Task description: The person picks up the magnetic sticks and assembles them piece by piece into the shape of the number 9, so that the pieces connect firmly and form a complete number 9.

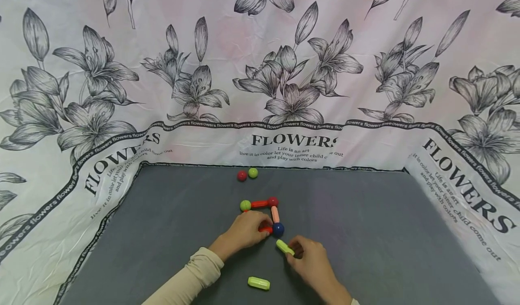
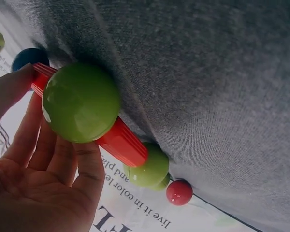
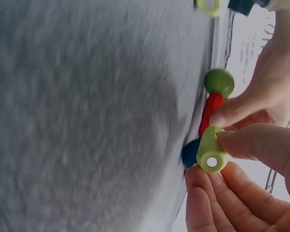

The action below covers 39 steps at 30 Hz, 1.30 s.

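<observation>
My left hand (image 1: 245, 229) pinches a red rod (image 1: 266, 229) between thumb and fingers. That rod joins a dark blue ball (image 1: 278, 229) to a green ball (image 2: 81, 102), which the hand hides in the head view. A second red rod (image 2: 125, 145) runs from there to the far green ball (image 1: 245, 205). A third red rod (image 1: 259, 204) leads on to a red ball (image 1: 273, 201), and a pink rod (image 1: 275, 214) comes back to the blue ball. My right hand (image 1: 313, 260) pinches a light green rod (image 1: 284, 246), its far end close to the blue ball.
Another light green rod (image 1: 258, 283) lies on the grey cloth (image 1: 386, 233) nearer me, between my forearms. At the back, a loose red ball (image 1: 242, 176) and a green ball (image 1: 253, 173) sit side by side before the flower-printed curtain (image 1: 195, 147).
</observation>
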Tool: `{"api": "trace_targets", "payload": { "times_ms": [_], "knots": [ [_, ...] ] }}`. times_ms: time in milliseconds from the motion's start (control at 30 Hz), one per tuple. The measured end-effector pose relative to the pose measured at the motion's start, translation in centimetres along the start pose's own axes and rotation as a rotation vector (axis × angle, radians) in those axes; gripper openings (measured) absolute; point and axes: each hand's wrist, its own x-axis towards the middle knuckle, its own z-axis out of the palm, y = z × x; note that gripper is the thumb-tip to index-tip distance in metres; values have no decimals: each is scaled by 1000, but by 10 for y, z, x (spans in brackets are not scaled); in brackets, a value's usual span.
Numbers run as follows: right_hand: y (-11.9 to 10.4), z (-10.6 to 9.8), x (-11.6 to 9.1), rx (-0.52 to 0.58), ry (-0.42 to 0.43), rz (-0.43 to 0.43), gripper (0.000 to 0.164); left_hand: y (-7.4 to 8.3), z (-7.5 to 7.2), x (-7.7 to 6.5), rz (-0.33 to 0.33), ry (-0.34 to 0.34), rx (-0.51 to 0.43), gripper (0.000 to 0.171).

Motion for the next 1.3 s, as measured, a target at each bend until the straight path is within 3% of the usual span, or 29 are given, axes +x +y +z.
{"api": "trace_targets", "payload": {
  "times_ms": [133, 400, 867, 1300],
  "knots": [
    [3, 1, 4, -3, 55, 29, 17, 0, 1, 0, -6, -7, 3, 19],
    [10, 5, 8, 4, 89, 24, 16, 1, 1, -1, -9, -13, -15, 18],
    [5, 7, 8, 79, 67, 54, 19, 1, 2, -1, -5, -5, -16, 18],
    [4, 12, 7, 51, 8, 27, 22, 1, 2, -2, 20, 5, -23, 17]
  ]
}}
